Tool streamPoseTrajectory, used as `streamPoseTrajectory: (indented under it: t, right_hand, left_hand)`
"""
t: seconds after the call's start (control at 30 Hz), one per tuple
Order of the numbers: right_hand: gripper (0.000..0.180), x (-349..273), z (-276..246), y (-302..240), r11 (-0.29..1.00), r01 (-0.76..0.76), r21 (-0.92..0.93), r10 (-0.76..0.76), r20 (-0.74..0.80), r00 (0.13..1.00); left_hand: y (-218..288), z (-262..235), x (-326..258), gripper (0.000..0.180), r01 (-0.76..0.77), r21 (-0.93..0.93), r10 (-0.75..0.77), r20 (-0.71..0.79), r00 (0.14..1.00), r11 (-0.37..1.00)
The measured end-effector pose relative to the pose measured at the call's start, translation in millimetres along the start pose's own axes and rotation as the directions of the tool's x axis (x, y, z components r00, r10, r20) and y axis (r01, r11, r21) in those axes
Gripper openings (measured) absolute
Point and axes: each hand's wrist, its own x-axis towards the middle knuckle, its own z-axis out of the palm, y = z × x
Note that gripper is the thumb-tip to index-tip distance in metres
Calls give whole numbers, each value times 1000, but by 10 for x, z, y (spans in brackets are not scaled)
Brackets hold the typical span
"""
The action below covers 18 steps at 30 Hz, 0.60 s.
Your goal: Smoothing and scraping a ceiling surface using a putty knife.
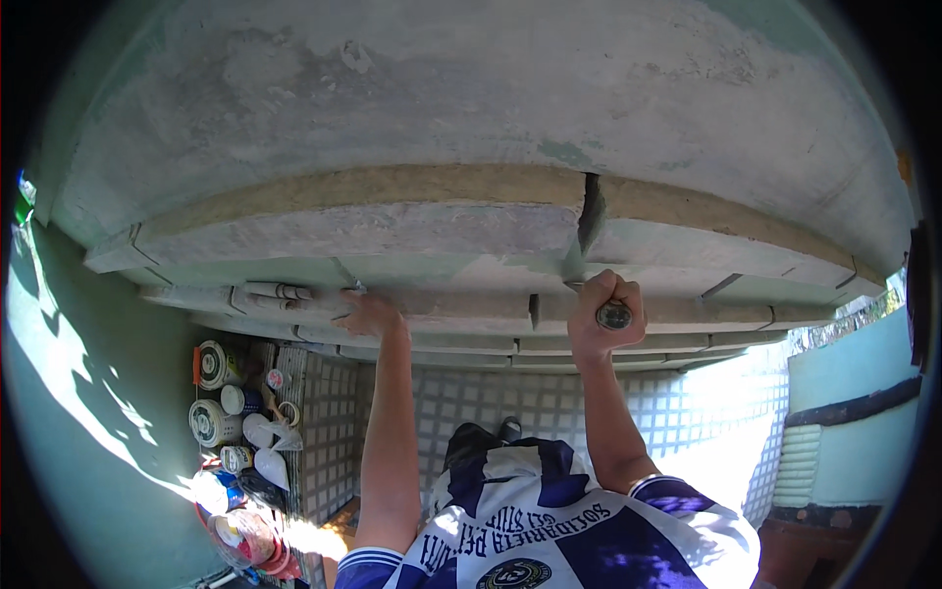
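Observation:
My right hand (596,319) is a fist wrapped round the handle of a hand tool (614,315), whose round butt end faces me. Most of its working end is hidden; only a thin sliver shows left of the fist, near a gap in the ledges. My left hand (371,314) lies with its fingers stretched over the edge of a lower concrete ledge (456,306), and its fingertips are partly hidden. A greyish bundle (280,292), perhaps rolled cloth, rests on that ledge left of the hand.
Stepped ledges with dark vertical gaps run across the patchy grey-green wall (471,88). At lower left, paint buckets (215,422), tubs and a red basin (257,545) crowd beside a slatted surface. Below me spreads a sunlit tiled floor (677,417); a pale green wall (849,363) bounds the right.

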Motion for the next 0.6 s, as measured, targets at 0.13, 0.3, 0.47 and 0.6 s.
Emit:
streamPoseTrajectory:
  t: [0.13, 0.3, 0.47, 0.6]
  right_hand:
    - [29, 6, -205, -167, 937, -56, 344, 164, -294, 941]
    - [29, -60, -138, 105, 997, -70, 28, 72, -94, 993]
    - [33, -47, -146, 146, 987, -30, 158, 57, -174, 983]
    - [32, 26, -146, -54, 954, -106, 281, 163, -185, 969]
  left_hand:
    - [-1, -45, -19, 88, 18, 29, -18, -12, 1000, 999]
    - [74, -50, -85, 87, 41, -23, -41, 20, 999, 999]
    - [81, -57, -74, 88, 98, 19, -99, 34, 995, 995]
    - [103, -54, -99, 85, 56, -20, -55, 23, 998, 998]
